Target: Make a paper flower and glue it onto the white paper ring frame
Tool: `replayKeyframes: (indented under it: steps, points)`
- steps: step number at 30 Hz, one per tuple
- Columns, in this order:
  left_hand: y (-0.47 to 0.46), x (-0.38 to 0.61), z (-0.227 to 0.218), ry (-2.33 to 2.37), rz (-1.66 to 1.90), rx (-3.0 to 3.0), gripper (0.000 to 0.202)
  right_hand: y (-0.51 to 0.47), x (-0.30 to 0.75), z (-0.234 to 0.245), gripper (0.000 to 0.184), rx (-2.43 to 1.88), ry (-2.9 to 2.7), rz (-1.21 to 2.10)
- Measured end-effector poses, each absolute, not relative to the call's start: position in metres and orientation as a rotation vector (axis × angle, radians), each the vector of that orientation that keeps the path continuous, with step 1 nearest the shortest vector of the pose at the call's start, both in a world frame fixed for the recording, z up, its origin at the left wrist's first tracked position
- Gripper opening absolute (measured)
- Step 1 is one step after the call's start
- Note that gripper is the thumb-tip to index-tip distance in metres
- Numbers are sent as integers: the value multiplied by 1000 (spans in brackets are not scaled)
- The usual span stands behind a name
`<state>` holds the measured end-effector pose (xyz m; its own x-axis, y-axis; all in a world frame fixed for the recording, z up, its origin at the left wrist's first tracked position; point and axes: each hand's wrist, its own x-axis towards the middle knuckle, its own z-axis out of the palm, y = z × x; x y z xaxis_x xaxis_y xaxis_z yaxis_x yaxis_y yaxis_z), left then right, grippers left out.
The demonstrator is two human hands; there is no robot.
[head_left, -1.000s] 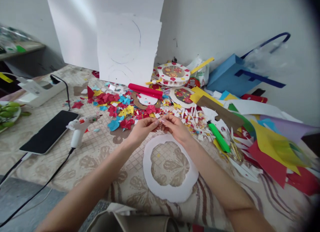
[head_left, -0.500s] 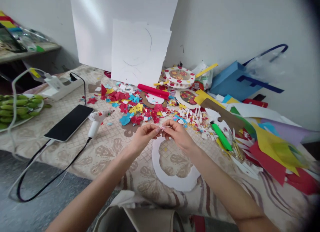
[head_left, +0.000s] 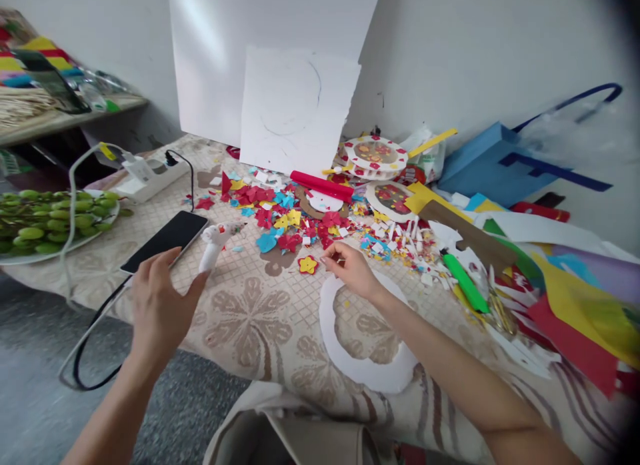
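My left hand (head_left: 163, 305) reaches toward the white hot glue gun (head_left: 213, 248), its fingers spread and its thumb near the handle's lower end. The fingertips overlap the near end of a black phone (head_left: 163, 240). Over the middle of the table, my right hand (head_left: 347, 268) is closed in a pinch; whatever it holds is too small to make out. Just left of those fingertips lies a red and yellow paper flower (head_left: 307, 265). A white scalloped paper ring (head_left: 333, 345) lies flat under my right wrist and forearm.
Cut paper flowers and scraps (head_left: 255, 195) spread across the table's middle. Decorated round pieces (head_left: 377, 155) sit behind them. A green cutter (head_left: 465, 281), scissors (head_left: 500, 308) and coloured sheets lie right. Grapes (head_left: 55, 218), a power strip (head_left: 155, 181) and cables (head_left: 83, 358) are left.
My hands have parted. The left moved leftward to the glue gun and opened; the right stays pinched near the ring. The red and yellow flower now shows. The view has turned slightly left.
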<state>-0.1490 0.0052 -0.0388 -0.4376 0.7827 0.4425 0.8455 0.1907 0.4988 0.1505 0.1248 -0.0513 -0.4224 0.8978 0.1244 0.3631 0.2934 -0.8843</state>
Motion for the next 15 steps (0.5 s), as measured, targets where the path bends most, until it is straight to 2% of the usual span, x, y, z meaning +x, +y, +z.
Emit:
replayKeyframes:
  steps: [3,7,10,15]
  points:
    - [24,-161,-49,-2384,-955,-1728,49,129,139,-54,7,-1070,-2071,899]
    - [43,-165,-63,-2497,-921,-1823,49,131,137,-56,6,-1064,-2119,885]
    - [50,-167,-68,-2517,-898,-1800,42,131,141,-57,6,-1076,-2121,888]
    - [42,-174,-52,-2650,-1067,-1783,37,125,149,-52,7,-1033,-2149,859]
